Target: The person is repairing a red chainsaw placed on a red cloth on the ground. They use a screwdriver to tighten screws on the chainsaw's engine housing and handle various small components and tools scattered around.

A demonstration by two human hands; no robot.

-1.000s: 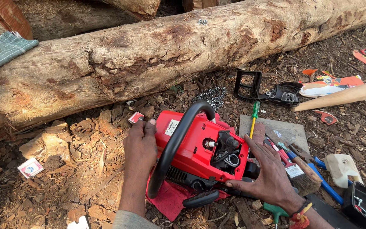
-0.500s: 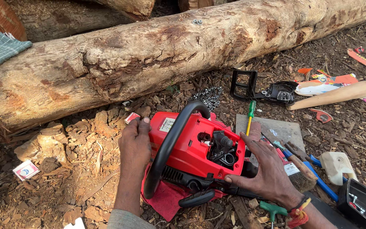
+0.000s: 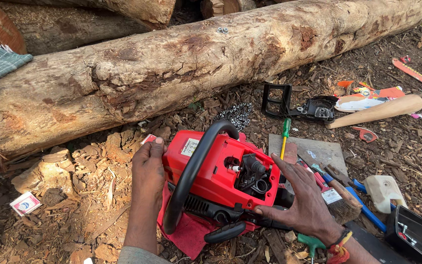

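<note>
Hands (image 3: 148, 168) flat against red chainsaw body (image 3: 221, 176)

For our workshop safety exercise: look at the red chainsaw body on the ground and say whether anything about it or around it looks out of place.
Yes. The red chainsaw body, steadied by the left hand and right hand, has its top uncovered, exposing black engine parts. Its loose saw chain lies heaped on the wood chips, and a detached black handle piece lies by the big log.
</note>
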